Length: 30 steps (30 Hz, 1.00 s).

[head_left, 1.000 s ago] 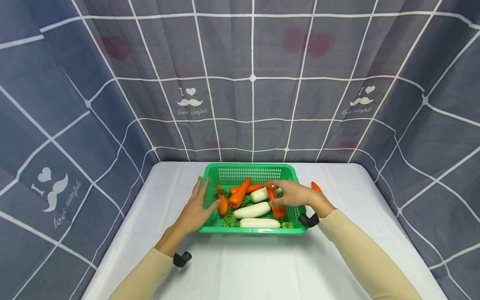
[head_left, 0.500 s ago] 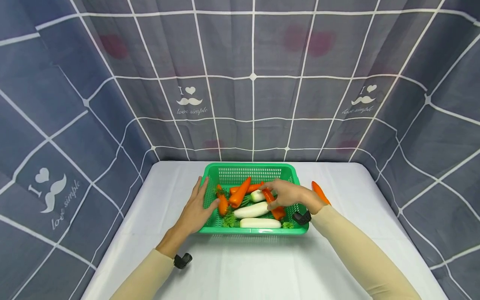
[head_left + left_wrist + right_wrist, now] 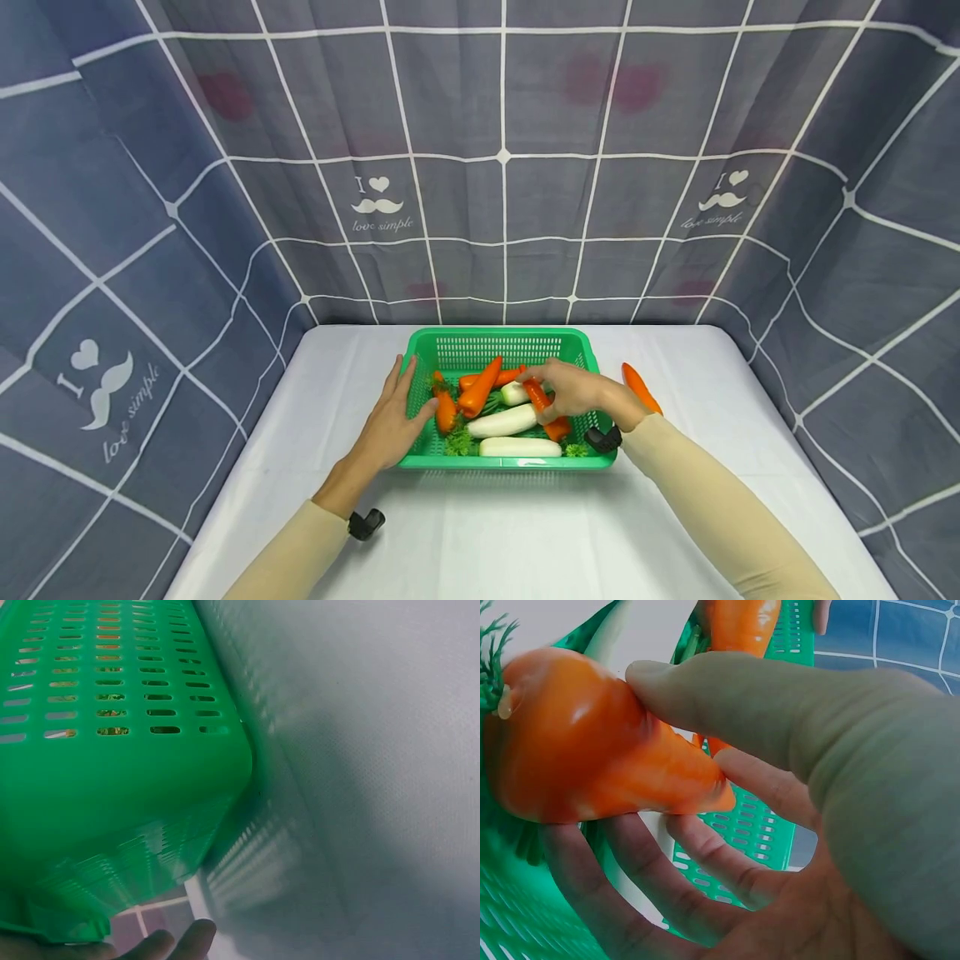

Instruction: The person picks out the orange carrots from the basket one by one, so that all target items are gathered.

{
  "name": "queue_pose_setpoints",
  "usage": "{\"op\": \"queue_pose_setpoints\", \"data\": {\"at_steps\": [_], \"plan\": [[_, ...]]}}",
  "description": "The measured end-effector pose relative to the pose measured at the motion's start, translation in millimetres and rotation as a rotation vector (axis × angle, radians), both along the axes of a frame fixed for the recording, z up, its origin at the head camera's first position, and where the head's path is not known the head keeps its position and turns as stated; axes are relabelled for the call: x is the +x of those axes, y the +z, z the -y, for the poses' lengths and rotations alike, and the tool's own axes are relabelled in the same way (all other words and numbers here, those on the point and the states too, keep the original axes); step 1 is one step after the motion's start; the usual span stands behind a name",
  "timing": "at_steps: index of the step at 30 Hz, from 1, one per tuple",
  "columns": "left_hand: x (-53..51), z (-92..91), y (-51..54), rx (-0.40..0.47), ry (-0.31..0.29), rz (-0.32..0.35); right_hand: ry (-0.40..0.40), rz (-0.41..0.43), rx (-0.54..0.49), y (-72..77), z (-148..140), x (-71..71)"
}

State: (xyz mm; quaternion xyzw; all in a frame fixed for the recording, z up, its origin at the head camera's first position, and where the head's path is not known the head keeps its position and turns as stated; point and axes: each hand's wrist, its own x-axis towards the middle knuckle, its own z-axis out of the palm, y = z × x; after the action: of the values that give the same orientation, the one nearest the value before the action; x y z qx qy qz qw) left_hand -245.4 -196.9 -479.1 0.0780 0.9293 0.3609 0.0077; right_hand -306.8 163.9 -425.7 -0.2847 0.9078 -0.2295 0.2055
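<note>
A green plastic basket [image 3: 450, 462] holds several carrots and white radishes. My right hand [image 3: 576, 390] reaches over its right part and grips a carrot [image 3: 557, 429], thumb on one side and fingers on the other. In the right wrist view this carrot [image 3: 562, 742] shows its thick end with green leaf stubs. Along the basket's left rim lies my left hand [image 3: 388, 423], its fingers straight and its thumb over the inside. Only some fingertips [image 3: 196, 937] of that hand appear in the left wrist view, beside the basket wall [image 3: 127, 780].
Another carrot [image 3: 641, 388] lies on the white tablecloth [image 3: 480, 542] to the right of the basket. Inside the basket, white radishes [image 3: 517, 447] lie at the front and other carrots [image 3: 480, 387] at the left and back. A grey checked curtain [image 3: 465, 200] surrounds the table.
My right hand has moved slightly left within the basket and its fingers have closed round the carrot, whose thin end has tilted left. The left hand has stayed at the rim.
</note>
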Motion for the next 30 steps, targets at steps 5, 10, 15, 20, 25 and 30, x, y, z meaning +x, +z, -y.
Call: {"op": "queue_pose_setpoints", "data": {"at_steps": [5,10,15,20,25,30], "plan": [[-1.5,0.8,-0.2,-0.005,0.006,-0.007,0.007,-0.005,-0.013,-0.2,1,-1.1],[-1.9,1.4,-1.7,-0.005,0.004,-0.005,0.014,-0.007,-0.04,-2.0,0,-1.5],[-0.5,1.1,-1.5,-0.01,0.007,-0.004,0.007,0.0,-0.079,-0.8,-2,-3.1],[-0.1,1.7,-1.3,-0.015,0.014,-0.011,0.007,-0.017,-0.123,6.0,-1,-4.6],[0.2,2.1,-1.3,-0.012,0.019,-0.007,-0.014,-0.003,-0.155,8.9,-1,-5.1],[0.5,1.6,-3.6,-0.016,0.009,-0.005,-0.051,0.039,-0.186,8.4,-4,-4.6]]}}
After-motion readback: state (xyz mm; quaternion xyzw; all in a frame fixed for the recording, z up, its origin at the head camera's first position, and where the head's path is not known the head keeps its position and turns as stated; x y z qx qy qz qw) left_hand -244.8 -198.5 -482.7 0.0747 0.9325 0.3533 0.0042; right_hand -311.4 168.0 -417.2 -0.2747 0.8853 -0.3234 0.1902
